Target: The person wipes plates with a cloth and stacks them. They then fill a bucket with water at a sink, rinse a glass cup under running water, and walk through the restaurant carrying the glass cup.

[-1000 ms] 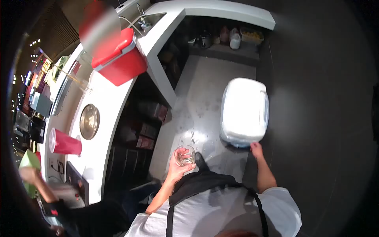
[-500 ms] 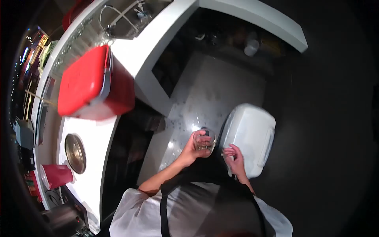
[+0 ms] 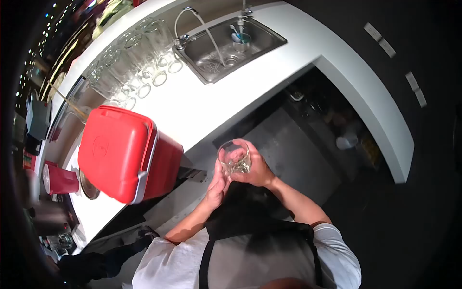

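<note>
A clear drinking glass (image 3: 234, 158) is between my two hands, above my apron and short of the counter's edge. My right hand (image 3: 257, 167) wraps round its right side, with fingers showing through the glass. Against the left and lower side of the glass, my left hand (image 3: 219, 187) is closed on it. A little liquid or wet shine appears near the glass's bottom; I cannot tell which.
A red cooler box (image 3: 118, 154) stands on the white counter (image 3: 211, 113). Behind it are several upside-down glasses (image 3: 130, 62). Water runs from a tap (image 3: 188, 12) into a steel sink (image 3: 211, 79) holding a cup (image 3: 241, 44). A pink bucket (image 3: 62, 179) sits left.
My view has turned toward the sink. My right hand has come from beside the white bin onto the glass, which my left hand held before. The white bin has left view.
</note>
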The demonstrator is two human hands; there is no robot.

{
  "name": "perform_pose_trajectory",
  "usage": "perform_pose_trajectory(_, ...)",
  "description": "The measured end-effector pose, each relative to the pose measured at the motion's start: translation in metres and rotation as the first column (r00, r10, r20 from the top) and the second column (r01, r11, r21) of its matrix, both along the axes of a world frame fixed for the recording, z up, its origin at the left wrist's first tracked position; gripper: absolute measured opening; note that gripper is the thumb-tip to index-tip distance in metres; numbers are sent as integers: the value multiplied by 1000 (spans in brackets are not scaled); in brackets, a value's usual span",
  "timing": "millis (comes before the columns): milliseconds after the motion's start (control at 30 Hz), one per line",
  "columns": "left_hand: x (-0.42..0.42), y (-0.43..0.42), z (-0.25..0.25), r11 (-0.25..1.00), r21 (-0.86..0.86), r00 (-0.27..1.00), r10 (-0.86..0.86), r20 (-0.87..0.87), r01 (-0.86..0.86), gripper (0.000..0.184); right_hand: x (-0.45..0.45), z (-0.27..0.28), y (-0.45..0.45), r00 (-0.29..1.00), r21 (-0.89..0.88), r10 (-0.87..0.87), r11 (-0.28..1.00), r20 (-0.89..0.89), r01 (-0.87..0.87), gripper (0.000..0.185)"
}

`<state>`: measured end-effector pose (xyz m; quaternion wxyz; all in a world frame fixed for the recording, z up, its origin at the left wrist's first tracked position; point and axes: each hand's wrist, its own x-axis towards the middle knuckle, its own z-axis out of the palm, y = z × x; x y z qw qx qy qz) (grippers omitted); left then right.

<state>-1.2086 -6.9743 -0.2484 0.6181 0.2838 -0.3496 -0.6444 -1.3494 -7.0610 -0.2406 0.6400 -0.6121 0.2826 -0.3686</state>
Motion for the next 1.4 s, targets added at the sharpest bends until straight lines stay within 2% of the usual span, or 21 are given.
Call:
perform_pose_trajectory(67, 19, -28, -24, 986, 80, 989, -146, -13, 147, 90, 10, 8, -57, 999, -49, 8, 999, 42, -6, 88)
perform_pose_trajectory(100, 25, -45, -37, 970, 106, 976, -218, -26, 219, 87, 13, 2, -90, 998, -153, 21, 988, 57, -12, 88)
perform_pose_trajectory(133, 20, -59, -33, 970, 180, 985, -149, -87, 163, 81, 14, 19, -117, 1000, -129, 15, 992, 11, -13, 88)
perform_pose_trajectory(200, 18, -88, -39, 982, 128, 990, -133, -43, 137, 81, 21, 38, -182, 999, -24, 53, 998, 8, -53, 88)
perform_pose_trajectory(233, 19, -107, -41, 989, 91, 993, -116, -15, 116, 81, 29, 45, -217, 998, -68, 55, 996, -27, -57, 86)
perform_pose_trajectory(300, 17, -140, -36, 994, 60, 995, -91, -35, 93, 78, 49, 36, -295, 988, -348, -56, 938, -147, 1, 91)
perform_pose_trajectory(367, 16, -163, -20, 998, 28, 998, -61, 19, 60, 74, 75, 40, -353, 977, -354, -128, 933, -173, 59, 90)
perform_pose_trajectory(400, 13, -172, -13, 999, 13, 999, -38, -24, 38, 72, 89, 33, -385, 966, -409, -150, 911, -210, 53, 91)
perform_pose_trajectory(467, 13, -176, -6, 998, 65, 997, -13, 71, 8, 72, 119, -1, -454, 943, -521, -201, 853, -266, 35, 95)
perform_pose_trajectory(533, 5, -175, -8, 988, 124, 991, 74, 111, -88, 72, 149, -36, -510, 931, -585, -204, 811, -304, -13, 93)
perform_pose_trajectory(633, -25, -165, -9, 899, 190, 907, 347, 241, -394, 68, 179, -69, -556, 930, -604, -129, 789, -344, -114, 90)
perform_pose_trajectory(700, -66, -158, -21, 667, 274, 721, 630, 288, -693, 60, 201, -91, -578, 934, -590, -76, 792, -348, -155, 90)
perform_pose_trajectory(733, -89, -160, -25, 459, 319, 557, 724, 406, -829, 51, 203, -93, -581, 915, -597, -92, 782, -394, -179, 91)
perform_pose_trajectory(833, -159, -132, -107, -41, 486, 236, 837, 494, -873, 34, 201, -97, -587, 884, -536, -38, 807, -466, -247, 90)
perform_pose_trajectory(900, -210, -115, -168, -302, 498, 119, 750, 651, -813, 28, 201, -106, -591, 896, -532, -7, 807, -443, -257, 90)
perform_pose_trajectory(967, -258, -95, -212, -408, 621, 418, 484, 769, -669, 28, 199, -110, -592, 888, -497, 36, 818, -458, -289, 90)
perform_pose_trajectory(1067, -307, -73, -251, -227, 900, 781, 448, 435, -371, 40, 189, -103, -594, 854, -438, 98, 825, -512, -357, 92)
perform_pose_trajectory(1167, -321, -65, -270, -69, 997, 954, 298, -10, 32, 54, 181, -99, -597, 823, -423, 143, 802, -549, -421, 94)
perform_pose_trajectory(1267, -304, -77, -274, -116, 932, 877, 315, 362, -343, 42, 174, -95, -603, 732, -316, 210, 801, -648, -509, 90)
perform_pose_trajectory(1367, -279, -97, -264, -168, 728, 660, 323, 678, -665, 32, 186, -117, -610, 794, -229, 162, 907, -586, -354, 80)
perform_pose_trajectory(1400, -269, -99, -265, -162, 738, 594, 494, 635, -655, 29, 188, -118, -617, 742, 67, 359, 917, -567, -393, 73)
